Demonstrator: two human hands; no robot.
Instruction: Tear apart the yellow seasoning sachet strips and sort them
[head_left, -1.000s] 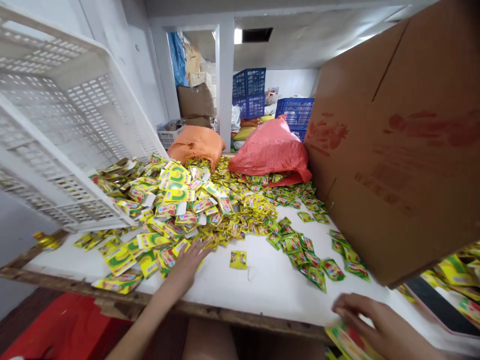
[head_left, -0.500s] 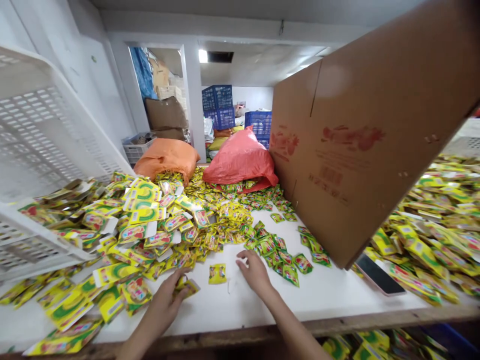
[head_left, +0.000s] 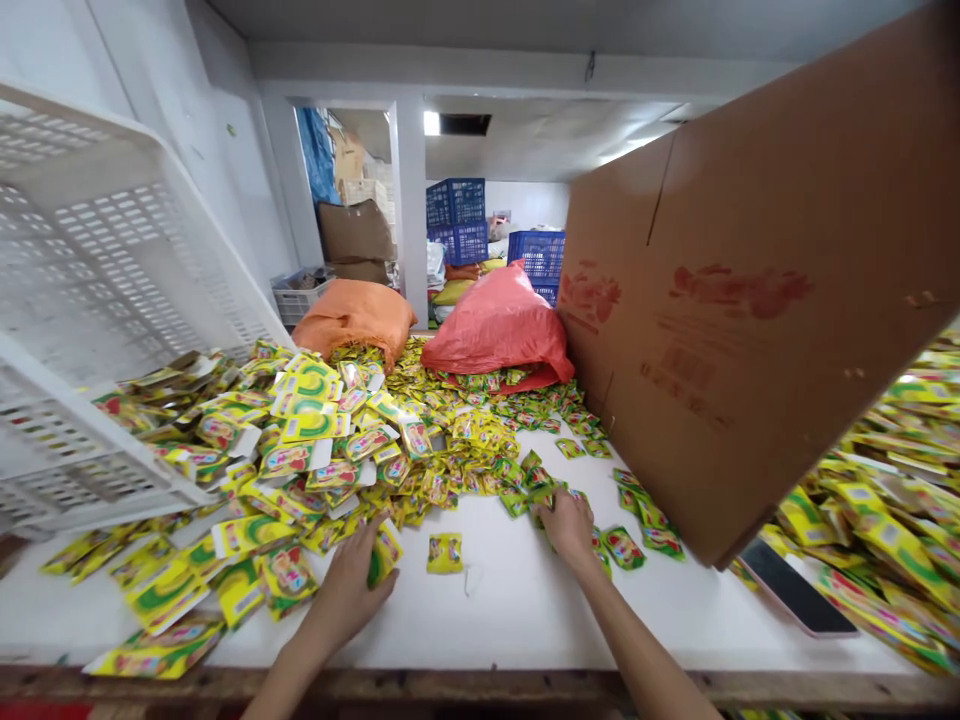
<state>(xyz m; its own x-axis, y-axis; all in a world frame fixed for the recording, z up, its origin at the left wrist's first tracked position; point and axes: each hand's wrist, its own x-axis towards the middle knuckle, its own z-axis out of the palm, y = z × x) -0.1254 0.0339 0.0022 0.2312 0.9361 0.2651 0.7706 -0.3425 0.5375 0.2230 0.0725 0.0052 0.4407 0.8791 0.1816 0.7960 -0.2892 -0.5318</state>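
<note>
A small yellow-and-green carton (head_left: 385, 552) is in the left hand (head_left: 343, 590), tilted, just above or on the worktop (head_left: 487, 635); which of the 2 I cannot tell. The left grip is closed around it, fingers on the far side and thumb toward the middle. The right hand (head_left: 568, 527) reaches down onto a cluster of green packets (head_left: 534, 474), its fingers bent and touching them; whether its grip closes on 1 of them I cannot tell. Between the 2 hands, 1 yellow packet (head_left: 445, 553) lies flat and apart from the rest, with a thin thread (head_left: 468, 580) just beside it.

Left of the left hand, flat cartons (head_left: 285, 575) spread below a larger heap of cartons (head_left: 307, 418), near a tilted white crate (head_left: 112, 235). Behind, an orange sack (head_left: 352, 312) and a red sack (head_left: 496, 325) lie with packets at their mouths. On the right, a big cardboard box (head_left: 720, 290) leans, a phone (head_left: 799, 590) near its lower corner.
</note>
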